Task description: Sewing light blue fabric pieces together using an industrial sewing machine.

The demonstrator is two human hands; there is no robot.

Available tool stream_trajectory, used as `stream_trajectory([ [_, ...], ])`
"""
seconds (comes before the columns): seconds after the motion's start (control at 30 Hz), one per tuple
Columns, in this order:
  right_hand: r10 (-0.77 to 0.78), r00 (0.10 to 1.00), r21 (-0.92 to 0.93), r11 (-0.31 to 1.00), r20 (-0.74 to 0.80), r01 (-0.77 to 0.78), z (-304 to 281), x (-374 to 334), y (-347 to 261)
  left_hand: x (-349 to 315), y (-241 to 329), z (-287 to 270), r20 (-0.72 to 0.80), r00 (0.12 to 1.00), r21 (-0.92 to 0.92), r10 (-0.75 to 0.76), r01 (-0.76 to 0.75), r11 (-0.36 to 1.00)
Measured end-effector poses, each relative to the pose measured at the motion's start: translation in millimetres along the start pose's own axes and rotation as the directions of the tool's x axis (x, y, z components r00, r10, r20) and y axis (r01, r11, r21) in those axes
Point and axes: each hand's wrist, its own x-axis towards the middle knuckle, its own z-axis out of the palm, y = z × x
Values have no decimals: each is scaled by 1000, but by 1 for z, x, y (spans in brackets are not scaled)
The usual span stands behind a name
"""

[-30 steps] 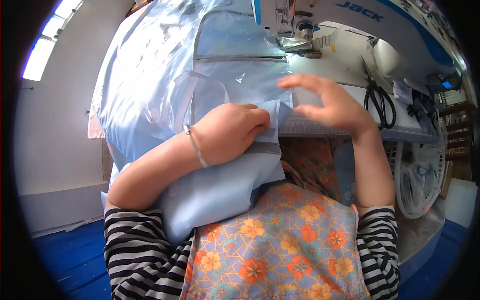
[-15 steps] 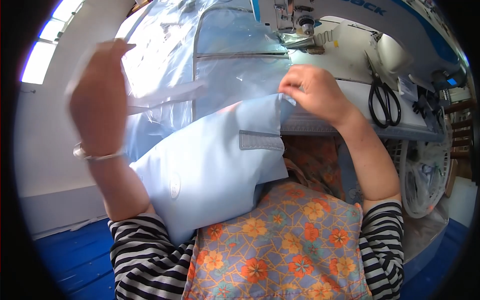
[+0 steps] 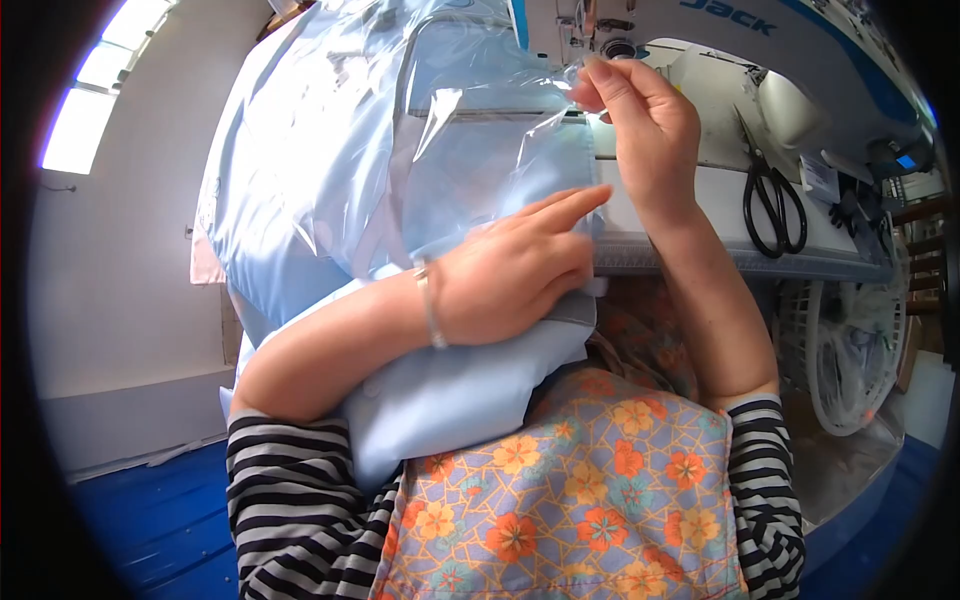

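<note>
Light blue fabric [image 3: 460, 385] lies across my lap and up onto the sewing table, with a sheet of clear plastic film [image 3: 440, 125] edged in grey binding over its upper part. Close to the needle area of the sewing machine [image 3: 660, 25], my right hand [image 3: 650, 125] pinches the edge of the clear film between thumb and fingers. My left hand [image 3: 520, 265] is over the fabric below the film, palm down, its index finger stretched to the right and the other fingers loosely bent. Slightly blurred, it covers most of the grey patch on the fabric.
Black-handled scissors [image 3: 772, 210] lie on the table to the right of my right hand. Beyond the table's right end stands a white plastic basket [image 3: 850, 350] holding clear bags. A pale wall [image 3: 130, 260] rises at the left.
My left hand has come down and right from its raised place at the left, onto the fabric. The right hand has left the fabric's corner and moved up to the film near the needle.
</note>
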Motion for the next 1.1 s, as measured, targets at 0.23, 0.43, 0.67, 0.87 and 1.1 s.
stream_trajectory([
  [0.23,2,995,1,1000,-96,-2,-17,-1,-5,-19,-37,-37,-385,881,503,-276,451,737],
  [0.43,-135,990,20,991,-25,136,-5,-1,6,-12,-54,-37,-235,830,499,-506,550,670],
  [0.67,-144,989,-173,974,27,146,-15,-11,21,66,-113,-1,-344,856,242,-385,477,845],
  [0.87,-143,873,-530,745,467,406,-35,-51,25,69,-134,11,-418,769,-103,-483,488,867],
  [1.1,-99,978,-515,838,183,181,-32,-37,21,64,-134,22,-508,719,-160,-476,464,871],
])
